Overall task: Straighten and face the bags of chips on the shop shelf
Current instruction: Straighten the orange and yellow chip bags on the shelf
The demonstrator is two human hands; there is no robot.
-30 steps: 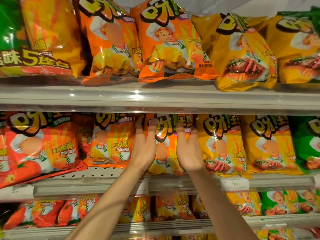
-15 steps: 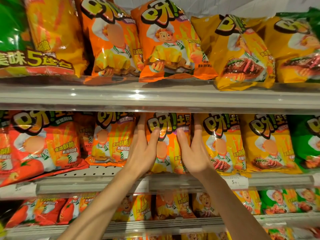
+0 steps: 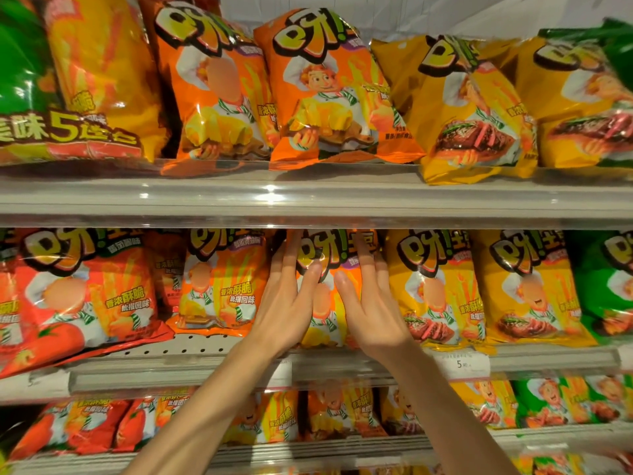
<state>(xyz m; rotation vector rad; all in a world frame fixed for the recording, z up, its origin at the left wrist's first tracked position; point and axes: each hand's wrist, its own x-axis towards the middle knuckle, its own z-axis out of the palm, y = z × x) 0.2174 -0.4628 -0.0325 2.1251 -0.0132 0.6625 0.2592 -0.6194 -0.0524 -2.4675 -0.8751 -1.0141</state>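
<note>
Both hands are being held flat, fingers straight, against the front of one orange bag point(image 3: 329, 303) on the middle shelf point(image 3: 342, 366): the left hand point(image 3: 287, 303) is being pressed on its 9 o'clock side, the right hand point(image 3: 371, 303) on its 3 o'clock side, thumbs nearly meeting over the bag's middle. Nothing is being gripped. The bag is being kept upright, its printed face turned outward, near the centre of the view. At its 9 o'clock another orange bag point(image 3: 219, 282) is being shown leaning, with red bags point(image 3: 78, 296) beyond it; at its 3 o'clock yellow bags point(image 3: 442, 286) are being displayed upright, then a green bag point(image 3: 606, 286). At 12 o'clock the upper shelf point(image 3: 308, 197) is being filled with larger orange and yellow bags.
</note>
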